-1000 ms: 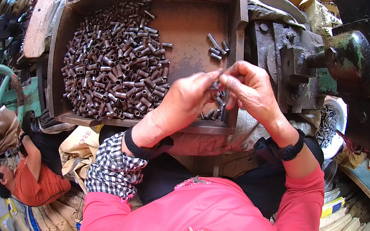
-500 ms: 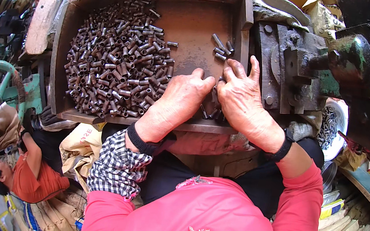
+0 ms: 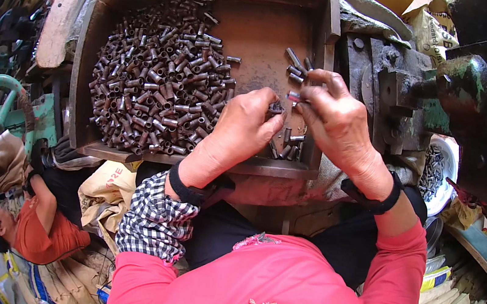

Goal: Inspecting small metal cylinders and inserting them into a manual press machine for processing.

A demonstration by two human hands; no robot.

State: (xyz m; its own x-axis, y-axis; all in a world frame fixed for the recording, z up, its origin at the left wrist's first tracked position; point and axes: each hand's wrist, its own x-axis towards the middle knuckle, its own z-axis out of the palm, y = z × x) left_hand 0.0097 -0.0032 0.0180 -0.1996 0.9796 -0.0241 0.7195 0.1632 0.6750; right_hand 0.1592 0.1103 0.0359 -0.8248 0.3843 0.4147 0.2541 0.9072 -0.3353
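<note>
A large pile of small dark metal tubes [image 3: 161, 79] fills the left side of a rusty brown tray [image 3: 260, 22]. Over the tray's near right part, my left hand [image 3: 241, 121] is closed, with a dark metal tube [image 3: 275, 108] showing between thumb and fingers. Just right of it, my right hand [image 3: 340, 115] pinches another metal tube [image 3: 294, 96], slightly blurred. A few loose tubes [image 3: 295, 65] lie beyond my right fingers. Several more tubes [image 3: 285, 151] rest below my hands, near the tray's front edge. My palms hide whatever else they hold.
A dark greasy machine [image 3: 396, 92] stands against the tray's right side. Below it is a white basin [image 3: 448, 179] of small metal parts. At left are a green handwheel [image 3: 0, 111] and a co-worker in an orange shirt [image 3: 45, 230]. Sacks [image 3: 106, 192] lie around.
My hands have moved apart slightly. The right hand has shifted right and turned, and a tube now shows in its fingertips. A tube has become visible in my left hand.
</note>
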